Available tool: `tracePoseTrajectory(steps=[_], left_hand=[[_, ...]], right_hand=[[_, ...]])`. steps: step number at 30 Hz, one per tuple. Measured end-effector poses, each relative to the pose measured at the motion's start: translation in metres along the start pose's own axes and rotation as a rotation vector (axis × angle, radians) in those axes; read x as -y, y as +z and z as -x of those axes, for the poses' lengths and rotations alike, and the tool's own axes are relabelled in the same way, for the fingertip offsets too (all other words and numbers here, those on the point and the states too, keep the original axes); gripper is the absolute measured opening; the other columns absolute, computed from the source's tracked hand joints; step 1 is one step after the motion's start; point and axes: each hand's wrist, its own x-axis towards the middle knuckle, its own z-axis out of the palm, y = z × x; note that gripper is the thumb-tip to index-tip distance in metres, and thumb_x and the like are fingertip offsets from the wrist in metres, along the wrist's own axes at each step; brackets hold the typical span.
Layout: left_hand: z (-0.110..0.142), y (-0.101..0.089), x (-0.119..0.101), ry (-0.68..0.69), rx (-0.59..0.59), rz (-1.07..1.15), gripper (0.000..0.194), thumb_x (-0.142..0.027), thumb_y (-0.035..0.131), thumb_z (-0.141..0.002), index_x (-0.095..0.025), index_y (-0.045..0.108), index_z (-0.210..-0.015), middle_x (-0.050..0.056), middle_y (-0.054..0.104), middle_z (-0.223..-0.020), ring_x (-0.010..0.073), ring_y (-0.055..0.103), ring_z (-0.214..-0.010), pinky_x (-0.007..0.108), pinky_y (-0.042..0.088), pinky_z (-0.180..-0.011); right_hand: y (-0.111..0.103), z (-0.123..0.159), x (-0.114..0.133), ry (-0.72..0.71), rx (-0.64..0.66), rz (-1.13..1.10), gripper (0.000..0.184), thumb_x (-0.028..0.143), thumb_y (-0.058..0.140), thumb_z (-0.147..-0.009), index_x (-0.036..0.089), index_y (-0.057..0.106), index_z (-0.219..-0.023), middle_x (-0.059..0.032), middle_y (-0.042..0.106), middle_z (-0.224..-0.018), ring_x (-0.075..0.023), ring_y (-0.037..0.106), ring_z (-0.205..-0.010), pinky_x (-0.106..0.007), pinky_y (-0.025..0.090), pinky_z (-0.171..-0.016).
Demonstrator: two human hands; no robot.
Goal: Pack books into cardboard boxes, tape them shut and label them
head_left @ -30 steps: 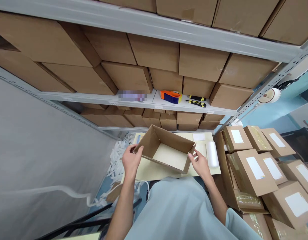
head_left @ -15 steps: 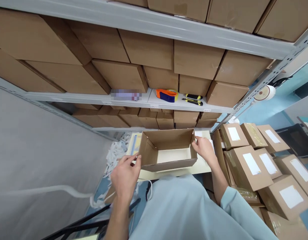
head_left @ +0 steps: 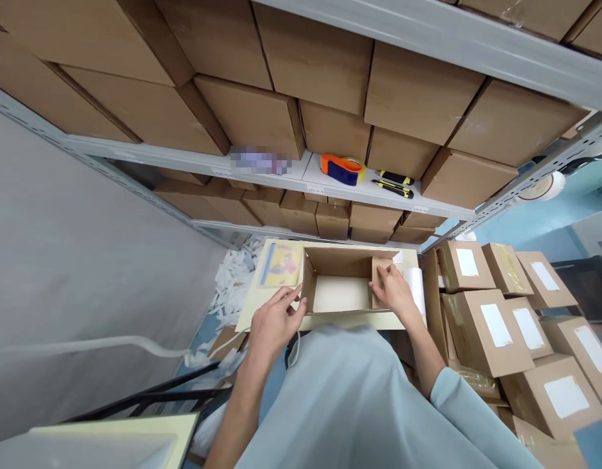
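Observation:
An open brown cardboard box [head_left: 340, 264] stands on a pale yellow tabletop [head_left: 255, 303] in front of me, its pale floor showing inside. My left hand [head_left: 276, 319] grips the box's near left corner, fingers and thumb closed on the wall. My right hand [head_left: 395, 291] presses the right end flap inward, fingers curled over it. A white roll [head_left: 418, 286] lies on the table just right of the box. A yellow printed card [head_left: 281, 264] lies left of the box.
Grey metal shelves [head_left: 281, 176] packed with brown cartons rise behind the table; an orange and blue tape dispenser [head_left: 343, 169] and two yellow-black knives [head_left: 396, 184] lie on one. Sealed labelled cartons [head_left: 496, 326] are stacked at right. White paper scraps [head_left: 232, 280] litter the floor at left.
The box has been turned square to me and set down lower on the table. My right hand has moved from the far right corner onto the right end flap, folding it inward.

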Motion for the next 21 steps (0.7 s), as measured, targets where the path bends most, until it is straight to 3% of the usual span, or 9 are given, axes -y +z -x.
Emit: tracePoseTrajectory(steps=[4,8,14,21], left_hand=[[0.003,-0.004,0.004,-0.006,-0.022,0.016,0.035,-0.046,0.067,-0.098,-0.028,0.089,-0.118,0.0,0.077,-0.091,0.0148,0.067,-0.058,0.029,0.049,-0.062],[0.01,-0.004,0.006,-0.034,-0.059,0.054,0.034,-0.045,0.068,-0.098,-0.029,0.089,-0.119,0.0,0.075,-0.089,0.0147,0.068,-0.059,0.028,0.052,-0.062],[0.018,-0.01,0.007,-0.007,-0.005,0.149,0.04,-0.052,0.069,-0.1,-0.028,0.087,-0.125,0.001,0.074,-0.088,0.0154,0.068,-0.062,0.028,0.052,-0.06],[0.024,-0.01,0.007,-0.052,-0.14,0.24,0.035,-0.055,0.072,-0.1,-0.028,0.09,-0.114,0.002,0.074,-0.086,0.0147,0.062,-0.063,0.028,0.051,-0.058]], right_hand=[[0.007,-0.012,-0.002,-0.01,-0.06,-0.077,0.066,0.038,0.066,-0.109,0.018,0.048,-0.169,-0.025,0.047,-0.168,-0.0409,0.053,-0.152,-0.048,0.056,-0.113],[0.018,-0.016,-0.005,0.015,-0.053,-0.128,0.085,0.042,0.068,-0.106,0.021,0.031,-0.18,-0.0235,0.034,-0.181,-0.0438,0.043,-0.161,-0.054,0.054,-0.117],[0.02,-0.012,-0.003,0.053,-0.012,-0.124,0.091,0.044,0.067,-0.106,0.024,0.024,-0.183,-0.0212,0.049,-0.169,-0.041,0.05,-0.155,-0.048,0.059,-0.109],[0.011,-0.003,0.001,0.062,-0.017,-0.13,0.092,0.046,0.062,-0.11,0.03,0.011,-0.185,-0.0188,0.059,-0.161,-0.039,0.064,-0.139,-0.042,0.06,-0.095]])
